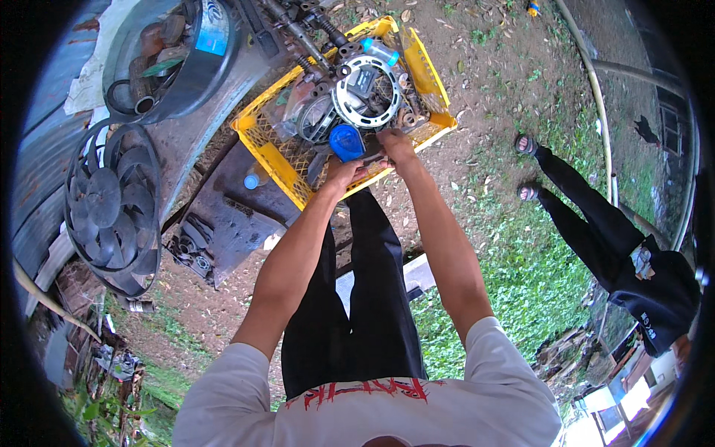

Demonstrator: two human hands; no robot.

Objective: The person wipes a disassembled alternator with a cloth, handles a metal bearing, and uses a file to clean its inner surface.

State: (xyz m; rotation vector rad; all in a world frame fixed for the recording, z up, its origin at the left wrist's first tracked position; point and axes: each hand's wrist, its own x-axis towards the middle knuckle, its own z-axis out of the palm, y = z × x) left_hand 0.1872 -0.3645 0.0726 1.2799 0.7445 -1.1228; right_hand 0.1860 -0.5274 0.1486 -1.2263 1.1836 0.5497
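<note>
A yellow plastic crate (272, 165) full of metal parts is right in front of me. Both my hands reach in over its near side. My left hand (345, 174) has its fingers closed just below a round blue cap-like piece (346, 141). Close by on the right, my right hand (395, 144) is also closed, fingers bent inward. Whatever lies between the fingers is too small and hidden to make out. Just beyond the hands rests a pale metal ring with slots (393, 112). Further back in the crate lies a light blue clear bottle (380, 51).
To the left stand a black tub (223, 71) holding parts and a black shrouded fan (100, 197). A dark board (234, 175) lies left of the crate with a small blue-capped bottle (252, 181) on it. Another person in black (596, 223) stands at the right on grass.
</note>
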